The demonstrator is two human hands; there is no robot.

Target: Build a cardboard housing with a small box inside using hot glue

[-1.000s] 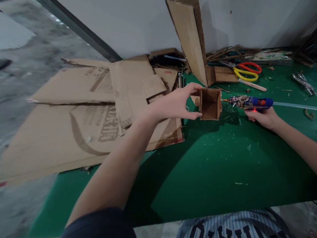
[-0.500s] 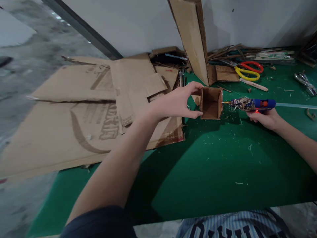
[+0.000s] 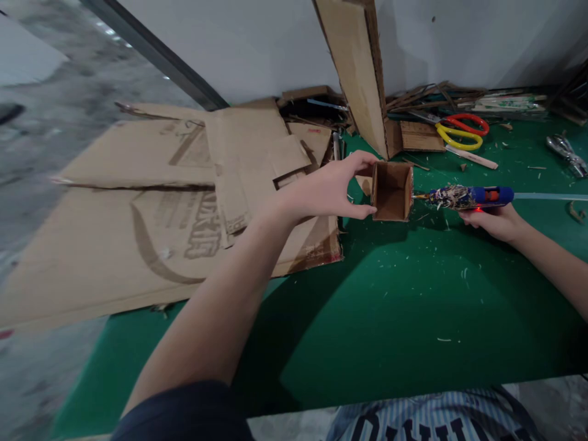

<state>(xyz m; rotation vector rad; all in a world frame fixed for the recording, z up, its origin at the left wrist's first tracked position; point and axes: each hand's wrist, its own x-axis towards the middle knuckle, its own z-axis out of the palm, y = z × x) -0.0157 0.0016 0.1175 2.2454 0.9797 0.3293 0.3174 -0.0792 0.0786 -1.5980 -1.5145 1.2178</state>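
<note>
A small open cardboard box (image 3: pixel 391 195) has its hollow side turned toward me, over the green table. My left hand (image 3: pixel 337 187) grips it from the left, thumb at the lower corner and fingers at the upper one. In my right hand (image 3: pixel 493 220) is a blue hot glue gun (image 3: pixel 482 196), a red light glowing on its underside. Its nozzle points left and meets, or nearly meets, the box's right wall. Dried glue and scraps cling to the gun's front, and a clear glue stick (image 3: pixel 551 196) runs out of its back.
Flattened cardboard sheets (image 3: pixel 105 239) cover the left of the green table (image 3: pixel 367 318). A tall cardboard piece (image 3: pixel 353 67) stands behind the box. Red-and-yellow-handled scissors (image 3: pixel 459 138), a pale-handled tool (image 3: pixel 473 157) and thin strips (image 3: pixel 432 98) lie at the back, with a clear-wrapped bundle (image 3: pixel 567 153) at right.
The glue gun has shifted very slightly to the right with my right hand. My left hand and the box look the same.
</note>
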